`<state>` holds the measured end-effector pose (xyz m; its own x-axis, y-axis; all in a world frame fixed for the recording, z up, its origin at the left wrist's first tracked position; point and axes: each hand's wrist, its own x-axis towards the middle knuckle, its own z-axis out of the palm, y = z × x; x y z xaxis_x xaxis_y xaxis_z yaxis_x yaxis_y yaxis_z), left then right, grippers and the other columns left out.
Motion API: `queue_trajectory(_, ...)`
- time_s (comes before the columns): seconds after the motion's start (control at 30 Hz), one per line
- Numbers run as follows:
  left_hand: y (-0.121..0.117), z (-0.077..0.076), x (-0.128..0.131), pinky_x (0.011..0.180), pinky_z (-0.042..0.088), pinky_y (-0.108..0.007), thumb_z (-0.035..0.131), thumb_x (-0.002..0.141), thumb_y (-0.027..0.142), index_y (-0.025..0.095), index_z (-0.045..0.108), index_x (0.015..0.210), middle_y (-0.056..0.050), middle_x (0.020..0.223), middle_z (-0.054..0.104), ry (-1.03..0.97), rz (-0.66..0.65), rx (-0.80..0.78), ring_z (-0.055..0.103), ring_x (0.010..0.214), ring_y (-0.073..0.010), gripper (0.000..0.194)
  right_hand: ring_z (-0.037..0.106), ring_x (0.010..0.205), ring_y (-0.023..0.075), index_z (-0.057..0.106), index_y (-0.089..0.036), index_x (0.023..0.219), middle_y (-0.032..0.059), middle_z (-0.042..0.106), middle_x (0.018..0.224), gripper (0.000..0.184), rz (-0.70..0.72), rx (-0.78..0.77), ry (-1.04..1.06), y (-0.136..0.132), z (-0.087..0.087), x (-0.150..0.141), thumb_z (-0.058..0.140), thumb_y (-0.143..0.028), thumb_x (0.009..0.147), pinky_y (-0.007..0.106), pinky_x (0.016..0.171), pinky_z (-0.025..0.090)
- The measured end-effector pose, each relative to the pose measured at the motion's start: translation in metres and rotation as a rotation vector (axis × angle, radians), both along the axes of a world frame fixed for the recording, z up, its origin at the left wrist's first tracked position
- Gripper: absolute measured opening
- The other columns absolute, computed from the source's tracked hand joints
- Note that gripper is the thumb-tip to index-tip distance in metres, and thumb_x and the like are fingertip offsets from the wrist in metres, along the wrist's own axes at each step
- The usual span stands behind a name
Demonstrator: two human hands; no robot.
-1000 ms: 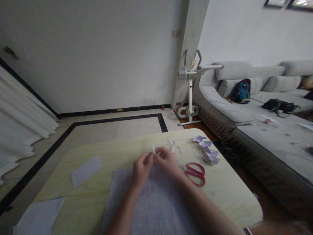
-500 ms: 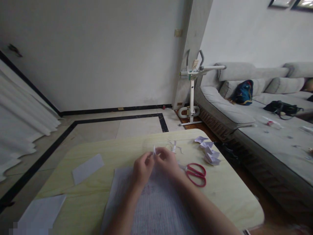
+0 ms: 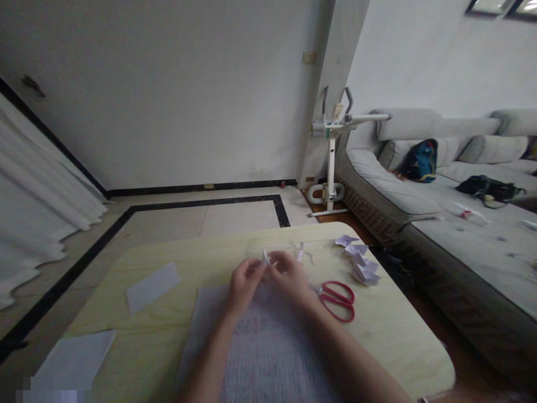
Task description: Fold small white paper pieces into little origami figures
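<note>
Between my two hands is a small folded piece of white paper (image 3: pixel 265 257), held upright. My left hand (image 3: pixel 246 281) pinches it from the left, and my right hand (image 3: pixel 287 275) pinches it from the right. Fingers cover most of the paper, so its full shape is hidden. Under my wrists lies a large printed sheet (image 3: pixel 260 347). Red-handled scissors (image 3: pixel 338 300) rest just right of my right forearm, their blades partly hidden. Thin paper scraps (image 3: pixel 301 252) lie beyond my right hand.
Several folded paper pieces (image 3: pixel 361 262) line the right edge of the wooden table (image 3: pixel 394 341). At left lie a white paper rectangle (image 3: pixel 153 288) and more white paper (image 3: pixel 78 355). Past the table stand an exercise machine (image 3: pixel 331 162) and a grey sofa (image 3: pixel 474 240).
Both hands stay at the same spot, with the folded paper tilting slightly between the fingers. The whole view has shifted a little; the things on the table have not moved.
</note>
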<state>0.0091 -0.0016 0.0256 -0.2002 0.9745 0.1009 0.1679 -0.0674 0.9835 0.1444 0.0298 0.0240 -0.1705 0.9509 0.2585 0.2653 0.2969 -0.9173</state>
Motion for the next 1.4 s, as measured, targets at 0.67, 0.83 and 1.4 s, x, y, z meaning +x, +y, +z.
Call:
queue_trajectory(0.67,-0.001,-0.001,0.003,0.055,0.048,-0.023,0.069,0.072,0.04,0.018,0.065,0.075,0.0,0.063,0.066,-0.035,0.106,-0.002,0.062,0.058,-0.0157,0.023,0.052,0.057,0.0112,0.064,-0.018,0.105,-0.0014,0.059,0.071,0.031,0.008,0.034,0.011,0.002,-0.009,0.0,0.061,-0.018,0.075,0.021,0.053,0.042)
queue_trajectory(0.83,-0.003,0.006,0.004,0.046,0.041,-0.02,0.069,0.072,0.041,0.015,0.064,0.074,0.003,0.055,0.06,-0.197,0.054,-0.07,0.055,0.048,-0.0112,0.026,0.053,0.06,0.0123,0.063,-0.018,0.102,-0.0029,0.056,0.068,0.027,0.046,-0.036,0.162,0.005,-0.008,0.002,0.058,-0.018,0.075,0.023,0.056,0.043)
queue_trajectory(1.4,-0.001,-0.001,0.001,0.046,0.035,-0.019,0.073,0.071,0.037,0.014,0.062,0.07,0.004,0.057,0.054,-0.607,-0.075,-0.146,0.046,0.049,-0.0075,0.025,0.041,0.048,0.0073,0.066,-0.021,0.09,-0.0062,0.052,0.063,0.023,0.201,-0.375,0.661,0.003,0.004,0.003,0.065,-0.017,0.067,0.02,0.045,0.03)
